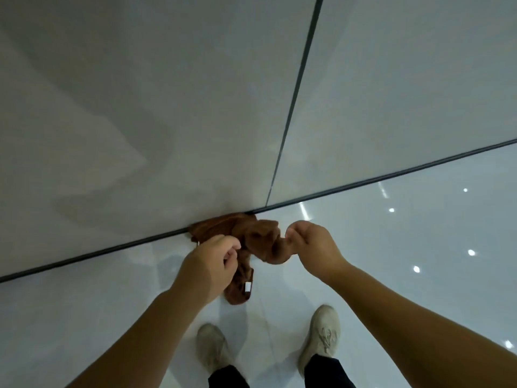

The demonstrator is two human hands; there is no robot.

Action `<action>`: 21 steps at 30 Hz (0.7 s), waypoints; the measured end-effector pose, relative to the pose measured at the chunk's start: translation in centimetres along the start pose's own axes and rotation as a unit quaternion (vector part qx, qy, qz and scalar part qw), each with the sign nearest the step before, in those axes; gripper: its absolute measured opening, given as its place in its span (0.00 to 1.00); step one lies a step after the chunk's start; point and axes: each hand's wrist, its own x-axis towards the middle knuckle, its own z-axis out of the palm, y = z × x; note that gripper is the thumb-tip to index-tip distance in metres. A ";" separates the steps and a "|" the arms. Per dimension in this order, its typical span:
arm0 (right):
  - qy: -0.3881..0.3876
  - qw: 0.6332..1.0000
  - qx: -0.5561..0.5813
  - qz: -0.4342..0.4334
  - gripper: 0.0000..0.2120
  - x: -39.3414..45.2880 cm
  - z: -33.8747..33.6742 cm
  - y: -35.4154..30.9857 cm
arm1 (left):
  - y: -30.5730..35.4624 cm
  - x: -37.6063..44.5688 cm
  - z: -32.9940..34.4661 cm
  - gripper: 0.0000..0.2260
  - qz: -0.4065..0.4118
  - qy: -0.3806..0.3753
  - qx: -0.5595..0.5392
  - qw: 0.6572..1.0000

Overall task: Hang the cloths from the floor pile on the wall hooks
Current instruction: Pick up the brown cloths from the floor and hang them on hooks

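A brown cloth (258, 242) is bunched between my two hands, above the glossy floor near the base of the wall. My left hand (212, 263) grips its left part with curled fingers, and a tail with a small white tag (248, 287) hangs below that hand. My right hand (310, 243) pinches the cloth's right end. More brown cloth (215, 226) lies behind, against the dark strip where wall meets floor. No wall hook shows in this view.
The pale grey wall (140, 107) fills the upper view, split by a dark vertical seam (296, 88). A dark baseboard line (391, 175) runs along the glossy white floor (419, 247). My two light shoes (321, 334) stand below the cloth.
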 end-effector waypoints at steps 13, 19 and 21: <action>-0.002 0.997 -0.054 0.053 0.10 0.4 -0.8 2.1 | -2.4 0.1 0.1 0.08 -0.037 -0.024 0.065 0.997; -0.059 0.985 -0.144 0.073 0.10 11.2 10.6 16.2 | -15.1 4.5 13.6 0.10 -0.039 -0.060 0.103 0.992; -0.071 0.982 -0.156 0.085 0.16 15.4 14.6 19.9 | -18.4 6.6 17.7 0.11 -0.045 -0.080 0.112 0.989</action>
